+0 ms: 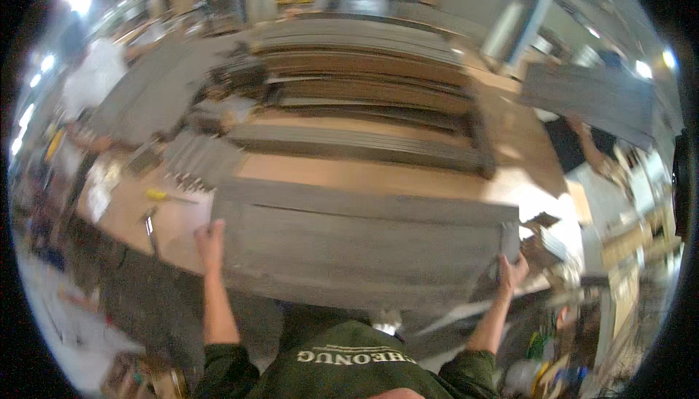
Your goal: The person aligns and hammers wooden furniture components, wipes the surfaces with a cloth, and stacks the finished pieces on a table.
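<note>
Left hand [210,245] and right hand [514,272] grip opposite ends of a streaky, grey rectangular panel [364,250].

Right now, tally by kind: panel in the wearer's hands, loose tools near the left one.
Grey panel, held by left hand and right hand: 1
Tools: 2 (yellow-handled tool, dark tool)
Total: 3

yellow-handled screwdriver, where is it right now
In the head view, the yellow-handled screwdriver lies at the left of the tabletop, just beyond a dark tool and the left hand.
</note>
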Demonstrator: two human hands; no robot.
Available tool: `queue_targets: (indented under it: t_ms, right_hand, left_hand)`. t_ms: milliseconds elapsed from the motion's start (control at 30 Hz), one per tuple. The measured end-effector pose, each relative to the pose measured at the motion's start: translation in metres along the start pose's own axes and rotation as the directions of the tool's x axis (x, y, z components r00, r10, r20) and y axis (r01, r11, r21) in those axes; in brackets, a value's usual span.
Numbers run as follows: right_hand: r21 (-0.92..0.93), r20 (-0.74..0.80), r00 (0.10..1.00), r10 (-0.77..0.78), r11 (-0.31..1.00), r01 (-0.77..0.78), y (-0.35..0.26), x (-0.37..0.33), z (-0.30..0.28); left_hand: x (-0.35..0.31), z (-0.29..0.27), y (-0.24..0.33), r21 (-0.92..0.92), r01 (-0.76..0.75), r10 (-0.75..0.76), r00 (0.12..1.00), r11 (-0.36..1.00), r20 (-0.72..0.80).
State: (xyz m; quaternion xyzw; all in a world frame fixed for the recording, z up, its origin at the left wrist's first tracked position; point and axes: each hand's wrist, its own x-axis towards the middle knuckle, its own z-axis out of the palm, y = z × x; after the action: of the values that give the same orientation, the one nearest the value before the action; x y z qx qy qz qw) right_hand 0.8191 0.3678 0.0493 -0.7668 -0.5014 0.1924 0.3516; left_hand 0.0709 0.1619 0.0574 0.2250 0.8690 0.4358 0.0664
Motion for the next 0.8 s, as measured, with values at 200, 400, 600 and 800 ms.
queue_targets:
  t_ms: [200, 400, 600, 800]
  right_hand:
    - [0.249, -0.457, 0.878, -0.141, 0.928, 0.279, -0.119, 0.008, -0.001]
    - [0.910, -0.186, 0.977, 0.101, 0.393, 0.132, -0.082, 0.054, 0.015]
    - [0.832, -0.117, 0.993, -0.010, 0.544, 0.104, -0.079, 0.055, 0.028]
    - [0.749, -0.157, 0.984, -0.089, 0.638, 0.177, -0.076, 0.060, 0.028]
  left_hand:
    - [0.071, -0.058, -0.034, -0.463, -0.243, 0.132, 0.957, 0.852, -0.259]
    - [0.091, -0.072, -0.009, -0.758, -0.037, -0.105, 0.985, 0.651, -0.138]
    - [0.052, -0.058, 0.051, -0.850, 0.018, -0.161, 0.984, 0.526, -0.078]
    - [0.039, -0.060, 0.073, -0.870, 0.055, -0.172, 0.984, 0.490, -0.034]
